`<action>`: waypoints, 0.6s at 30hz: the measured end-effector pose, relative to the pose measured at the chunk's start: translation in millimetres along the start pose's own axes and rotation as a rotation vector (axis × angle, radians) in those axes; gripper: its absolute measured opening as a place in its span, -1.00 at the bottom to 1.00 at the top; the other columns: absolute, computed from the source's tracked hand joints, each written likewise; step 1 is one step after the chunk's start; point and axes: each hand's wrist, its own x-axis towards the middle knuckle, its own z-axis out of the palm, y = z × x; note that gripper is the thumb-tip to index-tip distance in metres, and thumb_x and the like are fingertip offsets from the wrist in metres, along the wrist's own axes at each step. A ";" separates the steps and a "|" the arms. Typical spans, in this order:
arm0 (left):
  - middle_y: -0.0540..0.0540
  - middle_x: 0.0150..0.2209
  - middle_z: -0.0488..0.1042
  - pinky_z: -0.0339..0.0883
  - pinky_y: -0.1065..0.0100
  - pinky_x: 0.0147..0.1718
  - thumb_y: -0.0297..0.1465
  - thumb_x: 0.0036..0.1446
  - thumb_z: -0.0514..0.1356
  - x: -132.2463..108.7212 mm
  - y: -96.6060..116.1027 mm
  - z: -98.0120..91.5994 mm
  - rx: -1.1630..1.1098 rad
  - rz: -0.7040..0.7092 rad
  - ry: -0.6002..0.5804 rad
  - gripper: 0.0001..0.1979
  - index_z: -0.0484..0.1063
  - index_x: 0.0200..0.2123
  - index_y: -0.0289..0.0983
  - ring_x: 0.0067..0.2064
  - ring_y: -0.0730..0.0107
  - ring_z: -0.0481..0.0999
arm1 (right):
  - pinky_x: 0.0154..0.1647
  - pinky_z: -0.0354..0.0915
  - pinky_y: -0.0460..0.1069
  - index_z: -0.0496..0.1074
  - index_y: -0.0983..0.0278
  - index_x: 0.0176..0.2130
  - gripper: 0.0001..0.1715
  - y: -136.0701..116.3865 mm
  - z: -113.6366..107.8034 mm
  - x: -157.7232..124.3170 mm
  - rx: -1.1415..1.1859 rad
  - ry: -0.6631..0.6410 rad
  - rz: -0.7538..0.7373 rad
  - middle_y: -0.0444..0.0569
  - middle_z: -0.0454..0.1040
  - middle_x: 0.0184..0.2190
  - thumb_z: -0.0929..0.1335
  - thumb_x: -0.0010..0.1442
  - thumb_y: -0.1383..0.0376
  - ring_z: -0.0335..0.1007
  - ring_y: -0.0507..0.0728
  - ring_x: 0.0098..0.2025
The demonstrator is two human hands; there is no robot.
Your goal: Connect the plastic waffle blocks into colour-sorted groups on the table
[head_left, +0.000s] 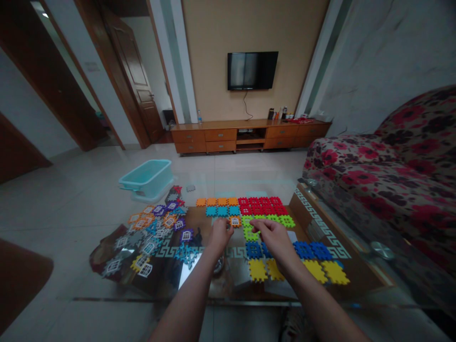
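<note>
Over the middle of the glass table, my left hand (221,233) has its fingers closed at the left edge of an orange interlocking tile (235,221) with a white window insert. My right hand (272,233) is pinched above the lime green tiles (286,221), and whatever its fingertips may hold cannot be made out. Behind the hands lie rows of red tiles (265,209), light blue tiles (222,211) and plain orange tiles (217,202). Dark blue tiles (320,250) and yellow tiles (336,272) lie nearer me, partly hidden by my right arm.
Mixed loose tiles (156,232), several with white window inserts, are heaped on the left of the glass table (228,280). A turquoise bin (151,178) stands beyond them on the floor. To the right is a flowered sofa (366,166); a wooden TV cabinet (221,137) lines the far wall.
</note>
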 end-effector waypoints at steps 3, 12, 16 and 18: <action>-0.13 -0.31 0.50 0.15 0.38 -0.27 -0.42 0.10 0.20 0.7 -0.9 1.4 0.003 0.000 -0.002 -0.87 0.52 -0.30 -0.34 -0.23 0.32 0.43 | -0.54 0.05 -0.05 0.57 0.35 -0.43 -0.58 -0.1 0.9 -0.5 0.007 0.001 0.010 -0.02 0.49 -0.51 0.36 0.02 0.04 0.17 0.04 -0.56; -0.12 -0.34 0.49 0.16 0.38 -0.28 -0.41 0.07 0.22 1.4 -0.3 0.4 0.003 -0.008 -0.006 -0.87 0.52 -0.32 -0.33 -0.25 0.32 0.43 | -0.55 0.07 -0.06 0.57 0.35 -0.46 -0.60 0.9 1.5 0.4 0.022 0.002 0.010 -0.01 0.50 -0.52 0.36 0.00 0.06 0.22 0.05 -0.55; -0.11 -0.34 0.49 0.15 0.37 -0.28 -0.39 0.08 0.21 -0.3 2.4 -3.1 -0.003 -0.007 -0.005 -0.86 0.52 -0.31 -0.33 -0.25 0.32 0.43 | -0.56 0.06 -0.06 0.57 0.35 -0.44 -0.60 1.5 1.5 0.4 0.023 -0.003 0.006 0.00 0.51 -0.51 0.36 0.01 0.06 0.22 0.05 -0.55; -0.12 -0.33 0.50 0.15 0.38 -0.28 -0.38 0.08 0.21 -1.0 3.2 -3.9 -0.006 -0.009 -0.004 -0.85 0.52 -0.30 -0.33 -0.24 0.32 0.43 | -0.57 0.05 -0.06 0.57 0.34 -0.44 -0.60 1.3 1.6 0.1 0.020 -0.003 0.007 0.00 0.51 -0.51 0.36 0.02 0.06 0.22 0.05 -0.55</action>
